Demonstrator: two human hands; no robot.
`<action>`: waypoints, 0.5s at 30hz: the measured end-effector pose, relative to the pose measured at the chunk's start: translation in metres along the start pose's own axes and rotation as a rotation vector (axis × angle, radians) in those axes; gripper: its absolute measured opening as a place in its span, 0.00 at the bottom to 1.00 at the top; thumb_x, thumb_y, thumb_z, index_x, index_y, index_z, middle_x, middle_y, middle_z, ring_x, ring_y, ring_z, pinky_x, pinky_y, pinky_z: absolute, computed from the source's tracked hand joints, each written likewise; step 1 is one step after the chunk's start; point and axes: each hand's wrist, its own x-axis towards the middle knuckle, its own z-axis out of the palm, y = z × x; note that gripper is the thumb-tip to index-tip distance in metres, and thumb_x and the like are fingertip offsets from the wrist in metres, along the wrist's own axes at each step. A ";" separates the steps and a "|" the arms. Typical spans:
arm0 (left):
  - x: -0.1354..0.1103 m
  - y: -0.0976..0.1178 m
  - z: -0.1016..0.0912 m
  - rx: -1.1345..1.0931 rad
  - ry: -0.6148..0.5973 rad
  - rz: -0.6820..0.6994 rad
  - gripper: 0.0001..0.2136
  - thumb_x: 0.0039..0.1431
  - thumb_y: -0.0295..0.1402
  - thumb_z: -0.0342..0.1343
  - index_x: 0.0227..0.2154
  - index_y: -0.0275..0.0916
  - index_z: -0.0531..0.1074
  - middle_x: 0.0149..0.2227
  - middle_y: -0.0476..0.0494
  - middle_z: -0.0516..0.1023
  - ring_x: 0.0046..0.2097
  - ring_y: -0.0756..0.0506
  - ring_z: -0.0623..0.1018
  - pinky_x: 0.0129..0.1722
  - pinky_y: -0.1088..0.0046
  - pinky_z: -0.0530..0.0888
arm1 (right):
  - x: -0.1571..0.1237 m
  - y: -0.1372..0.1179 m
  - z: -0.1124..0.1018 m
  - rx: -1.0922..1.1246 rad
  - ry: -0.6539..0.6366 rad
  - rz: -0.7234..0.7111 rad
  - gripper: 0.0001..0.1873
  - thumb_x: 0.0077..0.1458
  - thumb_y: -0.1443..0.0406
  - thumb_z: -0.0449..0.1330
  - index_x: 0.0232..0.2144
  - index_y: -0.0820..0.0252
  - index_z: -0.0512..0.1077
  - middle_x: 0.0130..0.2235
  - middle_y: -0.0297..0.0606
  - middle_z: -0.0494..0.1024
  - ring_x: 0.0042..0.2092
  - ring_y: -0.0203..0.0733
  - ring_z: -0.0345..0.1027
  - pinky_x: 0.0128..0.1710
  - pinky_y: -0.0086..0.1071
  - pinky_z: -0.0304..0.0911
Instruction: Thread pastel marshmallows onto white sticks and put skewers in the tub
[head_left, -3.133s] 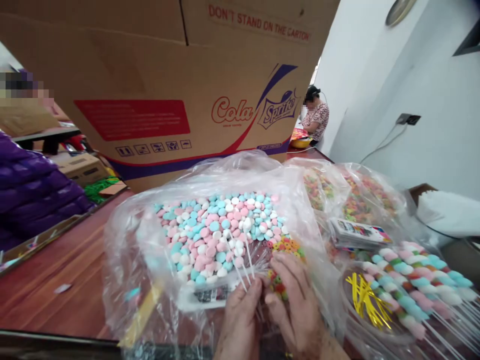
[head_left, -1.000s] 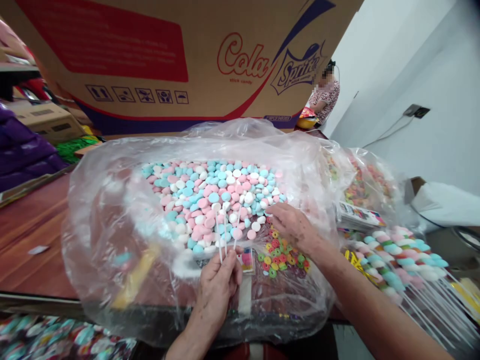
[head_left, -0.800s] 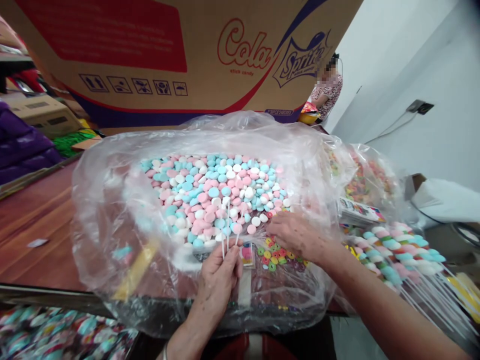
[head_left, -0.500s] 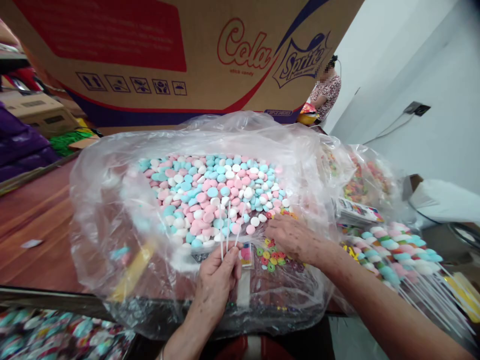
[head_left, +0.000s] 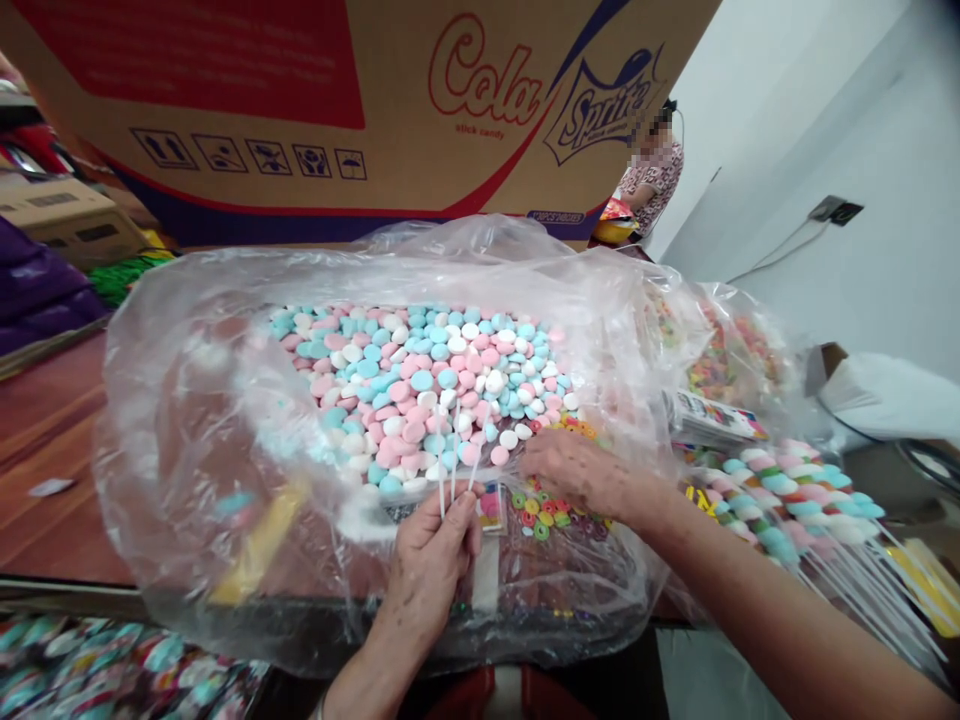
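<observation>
My left hand (head_left: 435, 550) is closed, pinching three thin white sticks (head_left: 455, 450) that fan upward over the pile. Pink, blue and white round candies (head_left: 401, 395) lie heaped in an open clear plastic bag (head_left: 187, 390). Off to the right, my right hand (head_left: 574, 468) reaches down among small colourful ring-shaped candies (head_left: 541, 520), at the pile's near right edge. Its fingers are bunched together, and their tips are partly hidden, so what they hold cannot be made out. A small printed card (head_left: 491, 508) lies just beside my left fingertips.
A big cardboard box (head_left: 390, 180) stands behind the bag. On the right lie finished candy skewers (head_left: 802, 500), a stack of printed packets (head_left: 716, 418) and bags of coloured candies (head_left: 739, 345). Wrapped candies fill a container (head_left: 127, 670) at lower left. A person (head_left: 654, 175) sits beyond the box.
My right hand has shifted slightly left over the ring candies. My left hand keeps the three sticks in nearly the same place. The view has moved slightly.
</observation>
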 end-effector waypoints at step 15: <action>0.004 -0.008 -0.007 0.032 -0.016 -0.026 0.17 0.58 0.46 0.59 0.40 0.36 0.73 0.16 0.57 0.66 0.14 0.57 0.52 0.14 0.81 0.45 | 0.006 0.027 -0.018 0.203 0.092 0.221 0.11 0.53 0.75 0.53 0.32 0.60 0.75 0.36 0.37 0.76 0.39 0.40 0.67 0.41 0.30 0.58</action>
